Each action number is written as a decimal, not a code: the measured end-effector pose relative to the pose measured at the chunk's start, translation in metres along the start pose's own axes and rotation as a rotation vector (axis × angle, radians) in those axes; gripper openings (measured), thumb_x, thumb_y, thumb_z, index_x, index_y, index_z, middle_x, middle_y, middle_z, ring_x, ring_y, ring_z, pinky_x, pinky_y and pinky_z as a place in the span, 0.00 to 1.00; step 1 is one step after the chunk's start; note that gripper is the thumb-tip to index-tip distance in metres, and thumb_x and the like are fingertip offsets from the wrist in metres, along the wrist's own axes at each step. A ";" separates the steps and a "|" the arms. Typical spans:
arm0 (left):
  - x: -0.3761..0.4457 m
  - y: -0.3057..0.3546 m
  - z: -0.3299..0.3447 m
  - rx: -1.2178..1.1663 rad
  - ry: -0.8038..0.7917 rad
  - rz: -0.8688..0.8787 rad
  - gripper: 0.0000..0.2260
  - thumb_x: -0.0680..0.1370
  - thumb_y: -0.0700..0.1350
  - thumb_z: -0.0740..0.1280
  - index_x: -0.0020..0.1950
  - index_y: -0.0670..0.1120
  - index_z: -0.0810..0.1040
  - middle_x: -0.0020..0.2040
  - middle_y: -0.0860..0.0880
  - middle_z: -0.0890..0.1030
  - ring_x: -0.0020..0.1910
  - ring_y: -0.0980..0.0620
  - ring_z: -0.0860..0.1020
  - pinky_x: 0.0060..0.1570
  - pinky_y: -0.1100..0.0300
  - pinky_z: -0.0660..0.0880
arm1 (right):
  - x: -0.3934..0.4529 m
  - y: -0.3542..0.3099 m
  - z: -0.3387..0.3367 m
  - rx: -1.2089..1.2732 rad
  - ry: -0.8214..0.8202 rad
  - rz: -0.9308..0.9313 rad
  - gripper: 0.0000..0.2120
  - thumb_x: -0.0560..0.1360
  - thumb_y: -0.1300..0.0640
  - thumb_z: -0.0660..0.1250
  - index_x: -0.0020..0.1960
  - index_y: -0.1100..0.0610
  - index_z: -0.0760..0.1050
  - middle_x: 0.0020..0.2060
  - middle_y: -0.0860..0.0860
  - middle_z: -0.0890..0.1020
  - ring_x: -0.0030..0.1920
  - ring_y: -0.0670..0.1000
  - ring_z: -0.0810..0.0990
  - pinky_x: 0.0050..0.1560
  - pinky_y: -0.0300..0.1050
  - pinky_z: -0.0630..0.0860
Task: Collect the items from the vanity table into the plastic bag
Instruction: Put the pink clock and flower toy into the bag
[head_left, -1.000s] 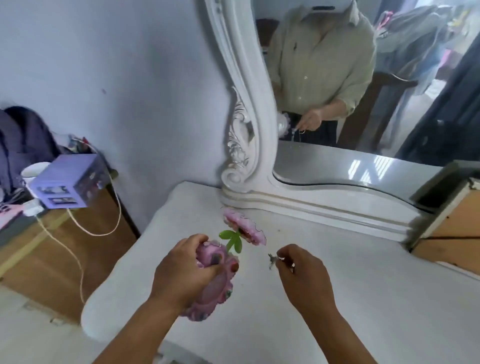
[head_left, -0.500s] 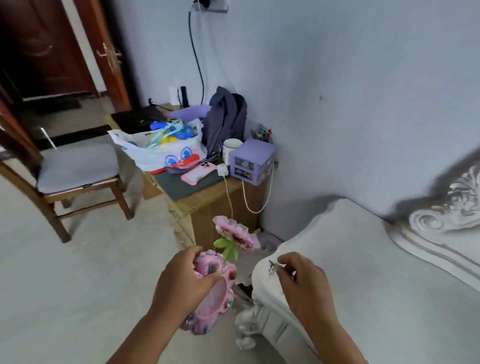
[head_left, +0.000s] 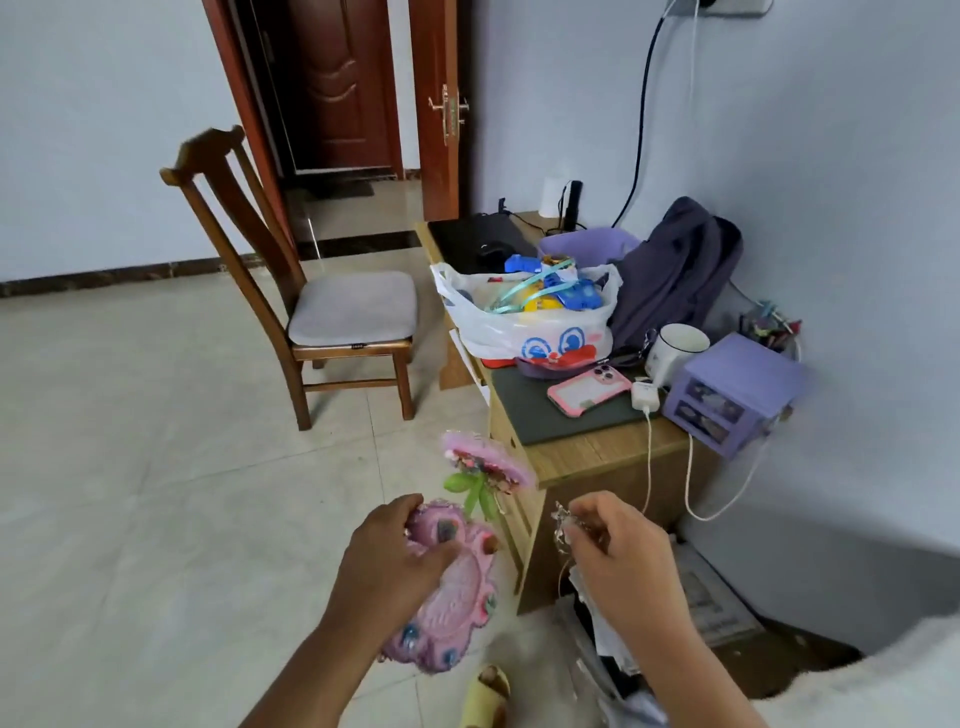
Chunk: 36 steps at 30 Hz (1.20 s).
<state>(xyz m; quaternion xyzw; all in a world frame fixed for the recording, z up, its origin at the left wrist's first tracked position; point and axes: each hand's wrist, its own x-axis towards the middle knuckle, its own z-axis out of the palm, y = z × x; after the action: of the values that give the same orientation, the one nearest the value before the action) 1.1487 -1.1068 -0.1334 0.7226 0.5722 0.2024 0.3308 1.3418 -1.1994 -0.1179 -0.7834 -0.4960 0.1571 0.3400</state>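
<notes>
My left hand (head_left: 387, 566) grips a pink ornate hand mirror (head_left: 447, 608) together with a pink artificial flower (head_left: 485, 462) that sticks up above my fingers. My right hand (head_left: 618, 551) pinches a small silvery chain-like trinket (head_left: 562, 525). Both hands hover over the floor, in front of a wooden desk. On that desk stands a white plastic bag (head_left: 524, 325) with a cartoon face, open at the top and filled with blue and yellow items. A corner of the white vanity table (head_left: 893, 680) shows at the bottom right.
A wooden chair (head_left: 322, 306) with a grey cushion stands left of the desk (head_left: 587, 457). The desk also bears a pink phone (head_left: 584, 389), a white mug (head_left: 675, 351), a purple drawer box (head_left: 732, 392), a dark backpack (head_left: 675, 270) and charger cables. Papers lie on the floor below.
The view has swung left, away from the vanity table and mirror, toward the desk with the bag. Both hands keep their hold on the pink mirror, flower and trinket.
</notes>
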 end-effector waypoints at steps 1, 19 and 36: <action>0.013 0.001 -0.002 -0.004 0.002 -0.007 0.27 0.69 0.56 0.71 0.65 0.50 0.71 0.60 0.52 0.76 0.54 0.54 0.75 0.55 0.61 0.72 | 0.014 -0.002 0.003 0.012 -0.004 0.001 0.04 0.74 0.56 0.66 0.43 0.48 0.73 0.37 0.41 0.78 0.41 0.43 0.76 0.40 0.35 0.72; 0.295 0.075 -0.032 -0.040 0.027 0.126 0.24 0.68 0.58 0.73 0.60 0.58 0.70 0.56 0.58 0.76 0.52 0.56 0.76 0.49 0.64 0.75 | 0.304 -0.019 0.018 0.055 0.164 -0.020 0.02 0.74 0.55 0.68 0.44 0.50 0.75 0.37 0.44 0.79 0.38 0.46 0.76 0.38 0.41 0.73; 0.545 0.126 0.017 -0.059 -0.452 0.438 0.17 0.69 0.54 0.72 0.54 0.60 0.71 0.46 0.65 0.75 0.44 0.66 0.74 0.41 0.71 0.70 | 0.433 -0.024 0.034 -0.042 0.507 0.248 0.03 0.73 0.58 0.69 0.41 0.51 0.76 0.35 0.41 0.78 0.35 0.42 0.76 0.36 0.42 0.74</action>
<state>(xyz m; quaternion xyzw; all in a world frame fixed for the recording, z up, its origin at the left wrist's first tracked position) 1.3906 -0.6031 -0.1030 0.8456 0.3087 0.1193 0.4189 1.5046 -0.7970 -0.0868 -0.8594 -0.2986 -0.0138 0.4149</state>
